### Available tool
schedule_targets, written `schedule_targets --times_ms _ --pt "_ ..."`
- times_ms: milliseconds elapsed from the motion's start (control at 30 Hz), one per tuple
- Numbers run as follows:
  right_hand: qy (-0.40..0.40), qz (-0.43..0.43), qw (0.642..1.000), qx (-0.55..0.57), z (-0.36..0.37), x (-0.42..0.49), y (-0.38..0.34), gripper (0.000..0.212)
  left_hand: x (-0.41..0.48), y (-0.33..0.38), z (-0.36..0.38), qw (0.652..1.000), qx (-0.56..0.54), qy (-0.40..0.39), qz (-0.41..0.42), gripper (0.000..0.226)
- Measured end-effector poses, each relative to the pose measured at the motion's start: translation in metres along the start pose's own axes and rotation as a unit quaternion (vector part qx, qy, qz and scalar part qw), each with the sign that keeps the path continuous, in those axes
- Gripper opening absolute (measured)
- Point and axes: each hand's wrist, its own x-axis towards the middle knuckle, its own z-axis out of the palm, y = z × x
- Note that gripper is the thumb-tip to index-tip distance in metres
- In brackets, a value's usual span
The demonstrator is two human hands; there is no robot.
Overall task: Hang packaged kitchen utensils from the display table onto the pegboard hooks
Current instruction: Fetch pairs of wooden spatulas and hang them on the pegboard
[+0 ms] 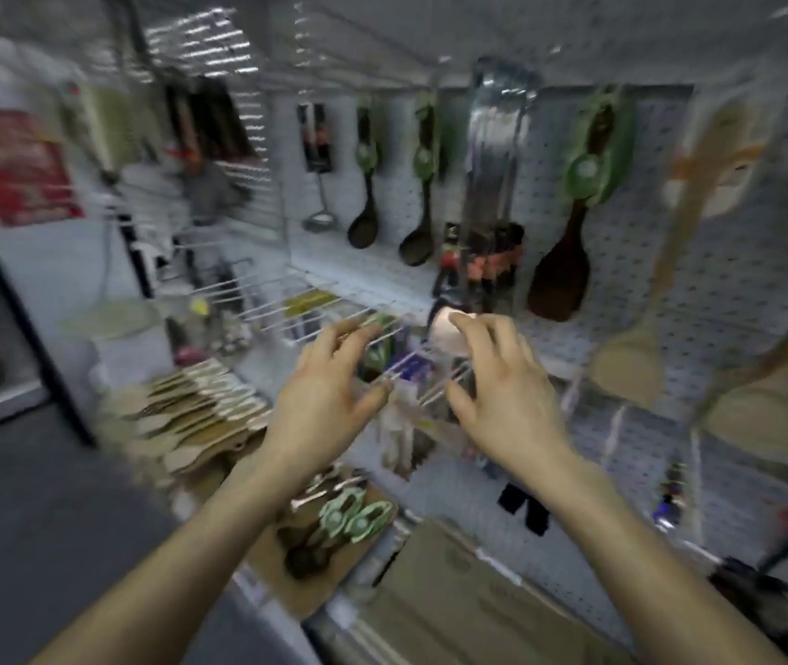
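The view is blurred by motion. My left hand and my right hand are raised side by side in front of bare metal pegboard hooks, fingers spread, holding nothing. On the white pegboard hang dark spoons on green cards, a steel utensil pack, a brown spatula on a green card and pale wooden spatulas. Below my arms, green-carded dark spoons lie on the display table.
A row of wooden spatulas lies on the table at left. Brown cardboard boxes sit at lower right. A wire grid panel stands at left, with a red sign beyond and dark floor below.
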Motion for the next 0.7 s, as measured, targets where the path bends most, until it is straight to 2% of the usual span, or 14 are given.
schedule_targets --times_ms 167,500,700 --pt "-0.047 -0.072 0.994 0.071 0.079 0.007 -0.092 0.069 -0.063 -0.082 -0.051 0.987 0.124 0.041 -0.088 0.062" --pt "-0.167 -0.149 0.971 0.08 0.237 0.032 -0.299 0.069 -0.166 -0.266 -0.163 0.922 0.265 0.034 -0.279 0.065" --pt "-0.193 -0.202 0.957 0.084 0.3 0.048 -0.402 0.073 -0.216 -0.348 -0.22 0.881 0.328 0.001 -0.342 0.071"
